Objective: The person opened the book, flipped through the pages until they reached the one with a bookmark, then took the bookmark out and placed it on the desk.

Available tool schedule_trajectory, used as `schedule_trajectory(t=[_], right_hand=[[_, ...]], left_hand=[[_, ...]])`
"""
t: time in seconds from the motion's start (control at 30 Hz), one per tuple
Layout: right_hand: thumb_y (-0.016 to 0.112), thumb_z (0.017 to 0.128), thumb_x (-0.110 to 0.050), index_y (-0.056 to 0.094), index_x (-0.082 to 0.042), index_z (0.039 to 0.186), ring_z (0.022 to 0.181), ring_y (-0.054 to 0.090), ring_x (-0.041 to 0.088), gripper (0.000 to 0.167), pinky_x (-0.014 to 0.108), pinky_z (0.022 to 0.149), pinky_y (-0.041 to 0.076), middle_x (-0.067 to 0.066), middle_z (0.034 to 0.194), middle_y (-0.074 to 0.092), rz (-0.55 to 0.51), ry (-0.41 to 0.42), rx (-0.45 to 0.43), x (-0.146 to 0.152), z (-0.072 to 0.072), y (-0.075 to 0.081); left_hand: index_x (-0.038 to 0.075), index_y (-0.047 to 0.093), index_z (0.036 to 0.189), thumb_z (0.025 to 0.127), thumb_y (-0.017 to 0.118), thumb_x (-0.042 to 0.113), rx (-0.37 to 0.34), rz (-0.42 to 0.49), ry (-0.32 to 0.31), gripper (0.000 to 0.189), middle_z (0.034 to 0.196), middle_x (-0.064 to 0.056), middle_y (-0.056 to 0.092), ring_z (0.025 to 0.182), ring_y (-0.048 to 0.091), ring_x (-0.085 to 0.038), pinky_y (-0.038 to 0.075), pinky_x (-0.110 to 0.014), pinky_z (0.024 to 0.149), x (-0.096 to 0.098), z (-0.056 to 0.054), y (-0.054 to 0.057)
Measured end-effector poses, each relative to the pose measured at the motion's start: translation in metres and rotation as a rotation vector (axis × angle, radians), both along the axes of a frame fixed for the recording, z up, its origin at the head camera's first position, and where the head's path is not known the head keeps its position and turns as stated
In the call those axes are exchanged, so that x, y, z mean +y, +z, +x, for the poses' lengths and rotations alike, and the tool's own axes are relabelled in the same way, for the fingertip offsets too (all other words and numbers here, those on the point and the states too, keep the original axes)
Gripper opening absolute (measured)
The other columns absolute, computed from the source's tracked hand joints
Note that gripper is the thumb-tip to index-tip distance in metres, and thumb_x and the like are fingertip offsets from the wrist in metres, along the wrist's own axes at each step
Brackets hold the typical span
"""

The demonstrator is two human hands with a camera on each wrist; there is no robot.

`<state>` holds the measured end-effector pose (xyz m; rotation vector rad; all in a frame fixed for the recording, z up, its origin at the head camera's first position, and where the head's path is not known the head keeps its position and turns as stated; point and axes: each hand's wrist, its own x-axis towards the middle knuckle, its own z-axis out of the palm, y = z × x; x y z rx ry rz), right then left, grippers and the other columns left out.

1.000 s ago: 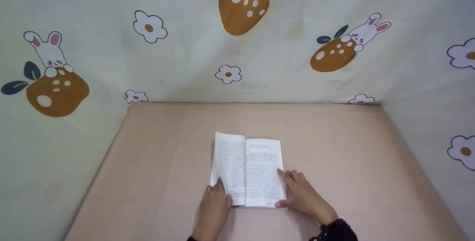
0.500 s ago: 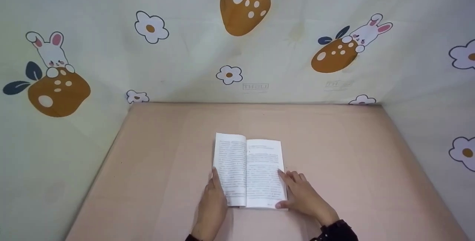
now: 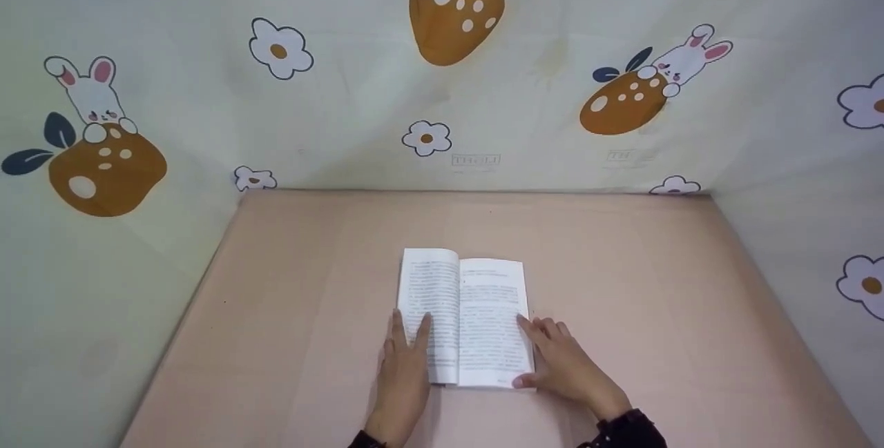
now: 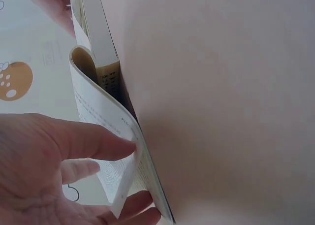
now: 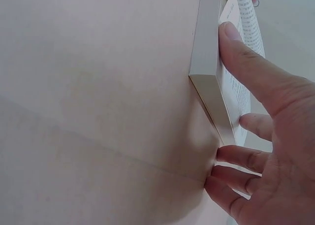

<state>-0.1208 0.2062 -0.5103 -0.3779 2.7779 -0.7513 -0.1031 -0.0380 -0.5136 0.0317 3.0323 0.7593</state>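
Note:
A paperback book [image 3: 490, 324] lies spread on the table, printed pages facing up. Its left side is thin and curves up from the spine; the right side is a thick block. At the left side, my left hand [image 3: 402, 382] lays one finger on the page [image 3: 438, 296] and another along the outer edge. The left wrist view shows the thumb [image 4: 115, 145] against the lower page edge, with lower fingers around the book's outer edge. My right hand [image 3: 568, 364] presses thumb and index finger on the right page; its other fingers [image 5: 236, 178] rest by the block's outer edge.
The book lies on a pinkish-beige tabletop [image 3: 311, 282]. Pale fabric walls [image 3: 331, 117], printed with rabbits, orange fruit and flowers, enclose the back and both sides. Dark sleeves [image 3: 628, 429] cover the wrists.
My left hand has shifted from curled at the lower left page to spread fingers over its edge and surface. The left page's lifted outer edge has flattened. The right hand stays put.

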Motion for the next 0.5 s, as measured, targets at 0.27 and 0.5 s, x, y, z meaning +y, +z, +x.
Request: schedule_trajectory(t=[0.27, 0.5], right_hand=[[0.077, 0.060, -0.049, 0.031, -0.008, 0.145, 0.113, 0.040, 0.030, 0.105, 0.050, 0.096, 0.040, 0.022, 0.132, 0.042, -0.004, 0.016, 0.004, 0.0009, 0.0003, -0.0016], [0.078, 0.060, -0.048, 0.033, -0.007, 0.144, 0.112, 0.041, 0.029, 0.104, 0.049, 0.096, 0.040, 0.022, 0.132, 0.043, 0.001, 0.012, 0.019, 0.0011, 0.0002, -0.0025]], left_hand=[[0.025, 0.037, 0.143, 0.071, 0.068, -0.008, 0.026, -0.155, -0.192, 0.085, 0.152, -0.022, 0.018, 0.135, 0.018, -0.053, 0.033, -0.056, 0.104, 0.0071, -0.0015, -0.0026], [0.013, 0.042, 0.140, 0.065, 0.070, -0.010, 0.060, -0.203, -0.414, 0.083, 0.155, -0.010, 0.020, 0.140, 0.017, -0.041, 0.031, -0.049, 0.108, 0.0106, 0.0010, -0.0022]])
